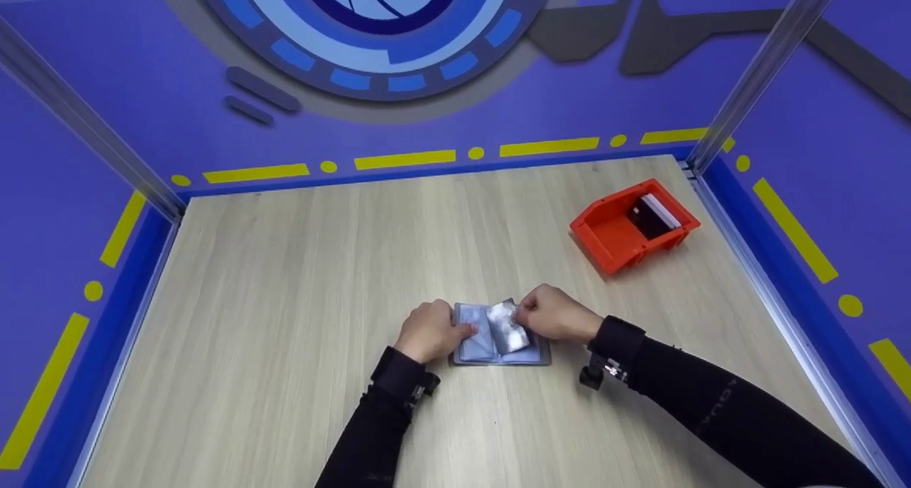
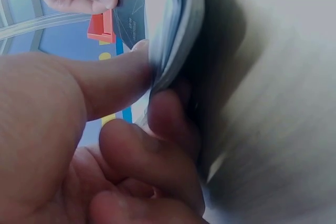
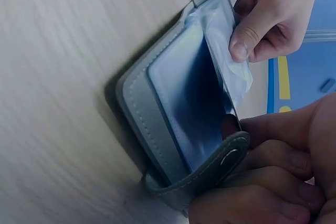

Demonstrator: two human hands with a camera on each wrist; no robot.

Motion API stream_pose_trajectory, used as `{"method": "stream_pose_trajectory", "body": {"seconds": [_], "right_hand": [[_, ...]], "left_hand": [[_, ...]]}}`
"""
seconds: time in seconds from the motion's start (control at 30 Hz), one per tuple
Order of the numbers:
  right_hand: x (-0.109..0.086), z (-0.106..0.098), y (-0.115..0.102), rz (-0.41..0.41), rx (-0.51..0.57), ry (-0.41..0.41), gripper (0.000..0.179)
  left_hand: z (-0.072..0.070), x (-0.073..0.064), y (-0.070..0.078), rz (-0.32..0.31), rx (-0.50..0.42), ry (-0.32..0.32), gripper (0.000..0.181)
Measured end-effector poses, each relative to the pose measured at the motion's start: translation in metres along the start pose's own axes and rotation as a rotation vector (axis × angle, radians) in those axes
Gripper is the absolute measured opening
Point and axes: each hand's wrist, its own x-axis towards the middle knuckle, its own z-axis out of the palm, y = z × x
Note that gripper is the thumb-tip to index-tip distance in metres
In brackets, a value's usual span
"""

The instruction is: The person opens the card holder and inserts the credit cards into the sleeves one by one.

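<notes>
A grey card holder (image 1: 544,355) lies unfolded on the table in the head view, its clear plastic sleeves (image 3: 189,98) spread. My left hand (image 1: 429,330) grips its left side, thumb over the sleeves and fingers curled at the outer edge. My right hand (image 1: 559,314) pinches a card (image 1: 507,328) by its right edge, above the middle of the holder. The card looks shiny silver in the head view; the left wrist view shows a dark face with thin lines. In the right wrist view, a strap with a snap (image 3: 228,156) rises beside my right fingers. How far the card sits in a sleeve, I cannot tell.
An orange-red bin (image 1: 613,240) stands at the back right of the wooden table (image 1: 299,282), with a dark and white stack (image 1: 655,216) inside it. Blue-purple panels (image 1: 398,136) with metal posts enclose the table at the back and sides.
</notes>
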Motion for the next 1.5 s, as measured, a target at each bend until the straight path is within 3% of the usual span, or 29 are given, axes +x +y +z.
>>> {"method": "stream_pose_trajectory", "body": {"seconds": [0.1,0.37,0.6,0.93,1.13,1.33,1.5], "right_hand": [[0.002,0.003,-0.004,0.002,0.001,-0.001,0.033],[0.004,0.01,-0.008,-0.035,-0.042,0.044,0.047],[0.004,0.013,-0.01,-0.038,-0.082,0.072,0.044],[0.004,0.017,-0.019,-0.022,-0.171,0.001,0.048],[0.005,0.025,-0.029,-0.024,-0.214,0.016,0.052],[0.008,0.035,-0.03,-0.088,-0.263,0.044,0.055],[0.011,0.038,-0.031,-0.067,-0.266,0.06,0.054]], "left_hand": [[0.0,0.0,-0.001,0.014,0.0,0.014,0.049],[0.001,-0.002,-0.001,0.028,-0.001,0.029,0.052],[0.001,-0.001,0.0,0.037,-0.01,0.05,0.054],[0.001,-0.002,0.001,0.024,-0.027,0.048,0.055],[0.0,-0.002,0.001,0.026,-0.022,0.027,0.053],[0.001,-0.004,0.003,0.062,-0.012,0.021,0.055],[0.002,-0.004,0.001,0.068,0.003,0.029,0.055]]}}
